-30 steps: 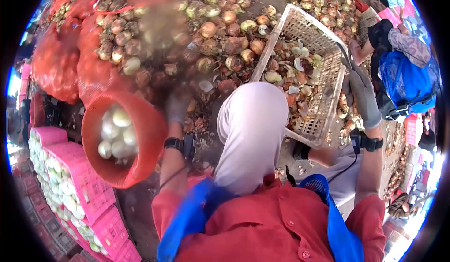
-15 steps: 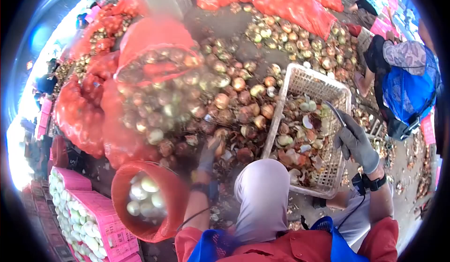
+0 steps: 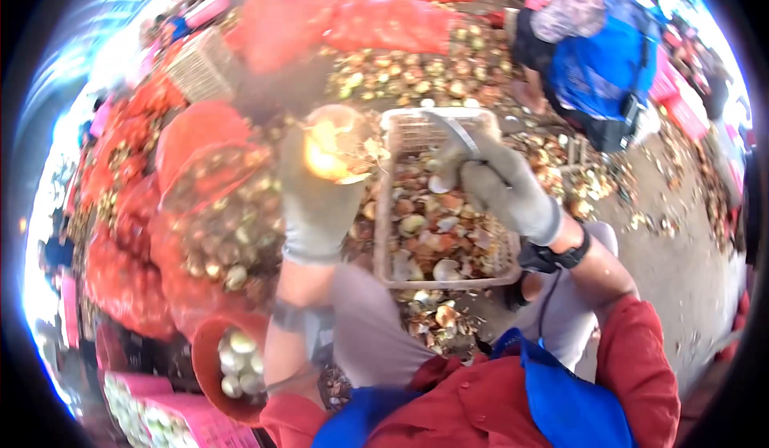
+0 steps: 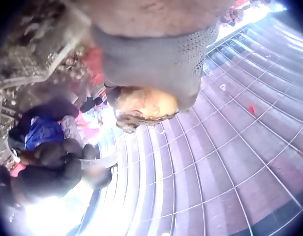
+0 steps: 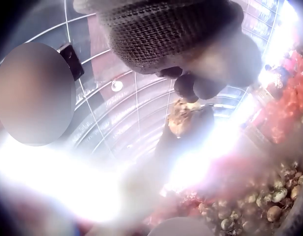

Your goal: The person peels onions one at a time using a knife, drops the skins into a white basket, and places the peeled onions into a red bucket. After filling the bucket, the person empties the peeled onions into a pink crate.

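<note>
In the head view my gloved left hand (image 3: 320, 207) holds up an onion (image 3: 330, 145) with dry skin and roots, left of the crate. The left wrist view shows the same onion (image 4: 146, 104) below the glove (image 4: 151, 61). My gloved right hand (image 3: 505, 183) grips a curved blade (image 3: 452, 131) above the crate, its fingers curled, apart from the onion. In the right wrist view the right glove (image 5: 176, 39) is near the camera, and the onion (image 5: 183, 118) is beyond it; the blade cannot be made out there.
A white crate (image 3: 383, 240) of peels and scraps stands in front. A red bucket (image 3: 210, 352) of peeled onions is at lower left, beside pink crates (image 3: 200, 417). Red net sacks (image 3: 120, 288) and loose onions (image 3: 232, 232) lie left. A person with a blue bag (image 3: 597, 63) sits upper right.
My left hand has risen from the onion pile and now holds an onion up. The right hand with the blade has moved left over the crate. The head view has swung right.
</note>
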Demonstrator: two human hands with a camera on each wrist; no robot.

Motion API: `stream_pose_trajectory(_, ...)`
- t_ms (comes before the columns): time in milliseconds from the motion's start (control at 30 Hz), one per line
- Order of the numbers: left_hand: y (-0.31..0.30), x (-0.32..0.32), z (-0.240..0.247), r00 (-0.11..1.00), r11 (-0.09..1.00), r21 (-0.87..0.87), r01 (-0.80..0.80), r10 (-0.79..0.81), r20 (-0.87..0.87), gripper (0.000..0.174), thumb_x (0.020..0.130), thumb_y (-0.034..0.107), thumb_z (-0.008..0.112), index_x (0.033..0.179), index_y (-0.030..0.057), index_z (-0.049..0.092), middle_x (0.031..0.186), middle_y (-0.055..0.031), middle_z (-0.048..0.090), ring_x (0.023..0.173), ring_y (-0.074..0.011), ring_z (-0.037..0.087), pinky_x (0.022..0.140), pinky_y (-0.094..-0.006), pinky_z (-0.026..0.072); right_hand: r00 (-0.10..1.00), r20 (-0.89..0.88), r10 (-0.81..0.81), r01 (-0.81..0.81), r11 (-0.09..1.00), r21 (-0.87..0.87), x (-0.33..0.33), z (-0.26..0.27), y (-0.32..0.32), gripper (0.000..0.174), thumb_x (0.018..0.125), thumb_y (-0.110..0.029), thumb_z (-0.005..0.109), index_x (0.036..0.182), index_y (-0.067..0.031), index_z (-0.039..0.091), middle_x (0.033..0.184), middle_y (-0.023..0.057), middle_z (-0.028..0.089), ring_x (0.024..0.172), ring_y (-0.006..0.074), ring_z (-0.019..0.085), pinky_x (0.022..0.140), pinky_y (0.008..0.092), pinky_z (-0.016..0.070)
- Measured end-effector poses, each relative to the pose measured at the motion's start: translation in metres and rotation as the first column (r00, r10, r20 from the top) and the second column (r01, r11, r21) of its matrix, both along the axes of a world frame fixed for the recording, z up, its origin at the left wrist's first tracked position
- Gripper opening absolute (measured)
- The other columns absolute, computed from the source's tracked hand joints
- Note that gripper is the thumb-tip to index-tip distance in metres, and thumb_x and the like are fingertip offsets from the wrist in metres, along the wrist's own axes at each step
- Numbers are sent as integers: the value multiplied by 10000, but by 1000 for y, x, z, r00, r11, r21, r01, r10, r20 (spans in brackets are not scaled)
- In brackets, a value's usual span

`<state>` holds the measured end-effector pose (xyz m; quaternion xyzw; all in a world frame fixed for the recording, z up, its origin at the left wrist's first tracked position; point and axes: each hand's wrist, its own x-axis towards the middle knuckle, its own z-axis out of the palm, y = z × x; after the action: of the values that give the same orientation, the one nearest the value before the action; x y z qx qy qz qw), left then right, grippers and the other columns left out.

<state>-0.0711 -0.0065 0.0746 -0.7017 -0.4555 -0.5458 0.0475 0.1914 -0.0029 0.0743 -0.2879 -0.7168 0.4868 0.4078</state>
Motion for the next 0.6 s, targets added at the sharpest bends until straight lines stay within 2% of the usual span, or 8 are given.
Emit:
stream_pose_trajectory(133,0,46,-16,998,995,-99,-4,10,61,574,763,52,891,1232,-9,565,1142,-129,686,1044,-226,695,887,-340,563,997,78,-22,5,976,218,6,5,-8,203,973,-56,494,1093,-66,657,765,101,656,668,212,644,648,360,520)
stream_pose_trajectory(267,1,70,-40,950,969,-86,231,-205,236,690,784,62,891,1327,-19,473,1232,-145,644,1105,-227,676,929,-344,564,985,163,-52,46,998,42,15,2,-13,204,1046,-168,521,1110,-23,650,716,127,628,629,240,637,631,396,508)
stream_pose_trajectory(300,-2,78,-40,636,791,-229,567,-244,732,712,788,31,879,1344,-31,439,1255,-147,629,1133,-233,663,958,-350,563,980,185,-73,65,997,50,17,-3,-9,233,1067,-201,526,1117,-10,650,706,131,624,630,224,639,608,394,504)
stream_pose_trajectory(333,-1,78,-47,630,785,-228,577,-249,735,712,788,31,879,1344,-31,439,1255,-147,629,1133,-233,663,958,-350,563,978,190,-84,76,996,48,18,-6,-8,233,1067,-201,526,1117,-10,650,706,131,624,630,224,639,608,394,504)
stream_pose_trajectory(400,3,76,-58,957,965,-108,240,-216,192,714,790,-34,850,1369,-6,433,1263,-155,625,1141,-228,658,962,-333,563,981,191,-44,43,999,10,20,-11,-3,273,1093,-226,507,1080,15,634,694,130,610,582,198,613,547,374,487)
stream_pose_trajectory(467,0,76,-62,907,927,-175,332,-263,329,518,927,172,775,1327,8,489,1266,-146,627,1160,-233,647,981,-345,547,992,122,-27,33,998,-51,19,-19,-1,296,1101,-240,501,1076,27,627,689,131,609,550,172,596,506,353,476)
stream_pose_trajectory(533,7,63,-71,-197,360,271,893,-228,954,484,1034,413,592,1284,0,553,1258,-132,635,1181,-238,631,1007,-375,527,962,151,229,-175,935,-309,26,-14,1,298,1098,-246,516,1090,29,630,712,140,638,562,170,599,514,349,485)
stream_pose_trajectory(600,19,39,-85,-98,328,164,930,-211,973,583,1061,526,442,1285,10,593,1245,-120,644,1190,-243,619,1023,-408,512,953,155,260,-187,909,-374,33,-22,7,334,1104,-280,517,1087,30,639,705,112,634,582,149,590,515,340,476)
